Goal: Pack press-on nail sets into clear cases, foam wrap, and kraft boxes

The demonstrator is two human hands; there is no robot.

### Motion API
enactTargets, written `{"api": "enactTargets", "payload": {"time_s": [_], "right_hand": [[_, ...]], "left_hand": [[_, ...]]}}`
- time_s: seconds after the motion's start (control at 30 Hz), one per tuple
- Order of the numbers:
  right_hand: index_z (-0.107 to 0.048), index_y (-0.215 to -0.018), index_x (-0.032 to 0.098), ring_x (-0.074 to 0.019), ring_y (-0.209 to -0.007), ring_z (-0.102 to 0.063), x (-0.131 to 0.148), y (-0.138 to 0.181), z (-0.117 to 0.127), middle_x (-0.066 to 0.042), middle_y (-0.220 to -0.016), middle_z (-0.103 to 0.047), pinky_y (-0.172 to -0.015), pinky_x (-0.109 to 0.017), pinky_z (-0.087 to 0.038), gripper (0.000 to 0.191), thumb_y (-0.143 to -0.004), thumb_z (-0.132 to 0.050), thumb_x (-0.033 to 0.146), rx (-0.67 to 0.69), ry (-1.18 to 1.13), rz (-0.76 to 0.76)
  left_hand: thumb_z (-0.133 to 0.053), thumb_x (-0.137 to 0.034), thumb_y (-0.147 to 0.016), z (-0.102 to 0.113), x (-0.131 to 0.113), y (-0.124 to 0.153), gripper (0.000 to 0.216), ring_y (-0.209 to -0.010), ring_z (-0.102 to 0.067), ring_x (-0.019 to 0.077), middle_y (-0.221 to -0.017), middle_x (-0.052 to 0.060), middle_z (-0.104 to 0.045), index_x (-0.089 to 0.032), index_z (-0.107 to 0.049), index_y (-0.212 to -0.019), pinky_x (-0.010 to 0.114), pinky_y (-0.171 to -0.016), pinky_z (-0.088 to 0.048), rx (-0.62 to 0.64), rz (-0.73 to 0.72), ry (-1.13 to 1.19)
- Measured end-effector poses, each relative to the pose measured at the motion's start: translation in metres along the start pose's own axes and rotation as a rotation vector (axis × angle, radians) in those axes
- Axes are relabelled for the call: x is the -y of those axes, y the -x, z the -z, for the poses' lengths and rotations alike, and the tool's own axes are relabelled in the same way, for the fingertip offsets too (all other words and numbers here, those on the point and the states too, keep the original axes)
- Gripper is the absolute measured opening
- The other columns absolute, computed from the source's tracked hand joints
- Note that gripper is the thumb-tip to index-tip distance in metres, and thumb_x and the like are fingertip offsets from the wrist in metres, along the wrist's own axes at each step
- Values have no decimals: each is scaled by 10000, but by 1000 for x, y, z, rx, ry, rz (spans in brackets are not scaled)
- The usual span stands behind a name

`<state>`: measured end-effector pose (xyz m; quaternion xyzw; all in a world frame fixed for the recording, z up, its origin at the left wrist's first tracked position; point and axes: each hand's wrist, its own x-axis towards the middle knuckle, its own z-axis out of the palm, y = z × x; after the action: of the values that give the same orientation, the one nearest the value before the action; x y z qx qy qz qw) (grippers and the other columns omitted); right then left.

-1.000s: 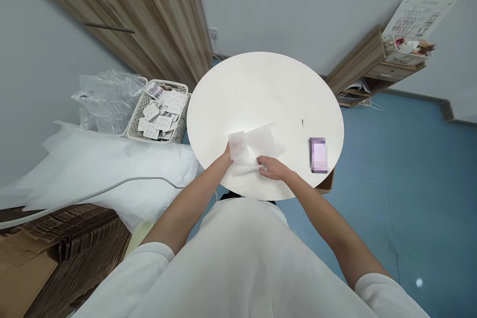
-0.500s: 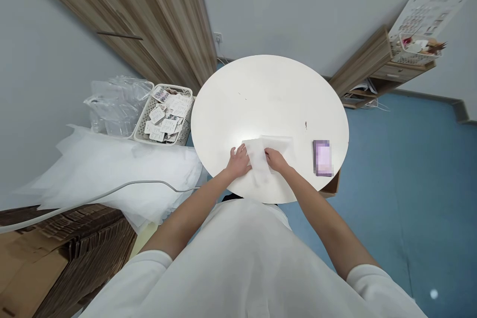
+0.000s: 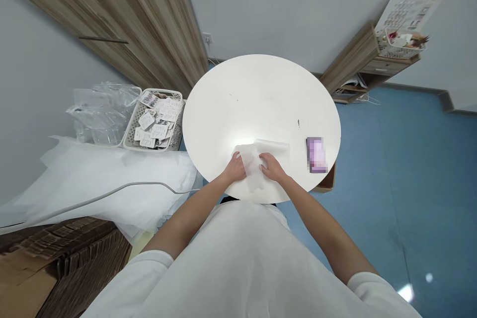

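A thin white sheet (image 3: 257,159), folded over on itself, lies near the front edge of a round white table (image 3: 261,99). My left hand (image 3: 235,168) rests on the sheet's left edge with its fingers curled onto it. On the sheet's right part lies my right hand (image 3: 273,167), fingers pressing it down. Both hands touch the sheet and sit close together.
A blurred purple card (image 3: 316,154) lies on the table's right side. Left of the table stand a white basket of small packets (image 3: 155,120), clear plastic bags (image 3: 100,112) and a pile of white sheets (image 3: 97,179). Flattened cardboard (image 3: 55,258) lies lower left. A wooden shelf (image 3: 372,59) stands at right.
The sheet was lifted and spread between my hands; it has been folded down flat onto the table, and both hands have come together on top of it.
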<state>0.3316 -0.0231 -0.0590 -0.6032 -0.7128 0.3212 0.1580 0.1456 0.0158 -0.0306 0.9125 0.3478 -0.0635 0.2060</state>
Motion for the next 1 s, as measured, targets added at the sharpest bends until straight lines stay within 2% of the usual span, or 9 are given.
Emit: {"api": "enactTargets", "payload": {"time_s": [0.1, 0.27, 0.4, 0.5, 0.67, 0.77, 0.83, 0.93, 1.0], "right_hand": [[-399, -1154, 206, -201, -1038, -469, -1, 0, 5, -83, -1130, -488, -863, -370, -404, 402, -754, -436, 231, 16, -49, -9], [-365, -1212, 185, -271, -1128, -384, 6, 6, 6, -126, -1266, -383, -897, -418, -353, 632, -652, -606, 350, 120, 155, 68], [-446, -1122, 175, -264, -1130, -374, 11, 5, 11, -129, -1260, -381, -865, -406, -361, 420, -710, -521, 211, 93, 276, 30], [-522, -969, 161, -225, -979, -472, 12, -1, 20, -115, -1103, -478, -774, -342, -408, 253, -726, -454, 137, 101, 292, 23], [-527, -882, 178, -171, -701, -530, 14, -20, 40, -77, -901, -554, -605, -284, -406, 179, -768, -395, 134, 176, 410, 3], [-531, -892, 175, -186, -714, -552, 23, -49, 69, -88, -902, -586, -602, -285, -401, 181, -780, -392, 142, 51, 543, -26], [-530, -959, 150, -210, -822, -565, 29, -71, 93, -119, -969, -596, -682, -309, -408, 249, -792, -350, 104, -155, 606, 14], [-471, -1124, 128, -218, -1124, -450, 33, -86, 116, -142, -1200, -511, -890, -358, -338, 360, -835, -262, 78, -507, 617, 127], [-463, -1148, 136, -213, -1221, -355, 29, -75, 109, -122, -1270, -461, -955, -393, -286, 364, -853, -253, 98, -585, 609, 188]], "left_hand": [[-347, -222, -791, -1, 1, -3, 327, -1095, -387, 262, -1134, 84, -511, -246, -517, -1070, 447, -979, -140, -9, -61, -41], [-363, -243, -782, 0, 5, -7, 276, -1050, -411, 258, -1042, 91, -545, -220, -546, -987, 441, -994, -128, -22, -106, -57], [-350, -280, -789, 9, 10, -12, 248, -946, -478, 226, -948, 61, -577, -232, -560, -913, 437, -987, -163, -47, -163, 11], [-372, -231, -771, 13, 14, -16, 227, -915, -503, 211, -934, 59, -585, -224, -565, -890, 391, -922, -276, -55, -119, 79], [-394, -153, -746, 26, 18, -36, 212, -784, -556, 193, -803, 52, -625, -200, -594, -798, 328, -771, -381, -37, -15, 63], [-416, -114, -728, 55, 24, -63, 198, -768, -572, 214, -717, 83, -630, -155, -609, -708, 356, -794, -374, -115, 60, -43], [-367, -73, -750, 80, 28, -81, 259, -914, -548, 234, -872, 126, -630, -126, -610, -821, 394, -896, -308, -212, 73, -73], [-345, -105, -806, 103, 30, -95, 295, -1102, -463, 219, -1067, 102, -594, -170, -572, -984, 433, -984, -201, -616, -9, -99], [-334, -122, -833, 96, 26, -87, 301, -1151, -430, 205, -1106, 88, -584, -194, -544, -1037, 461, -992, -178, -704, -57, -97]]}}
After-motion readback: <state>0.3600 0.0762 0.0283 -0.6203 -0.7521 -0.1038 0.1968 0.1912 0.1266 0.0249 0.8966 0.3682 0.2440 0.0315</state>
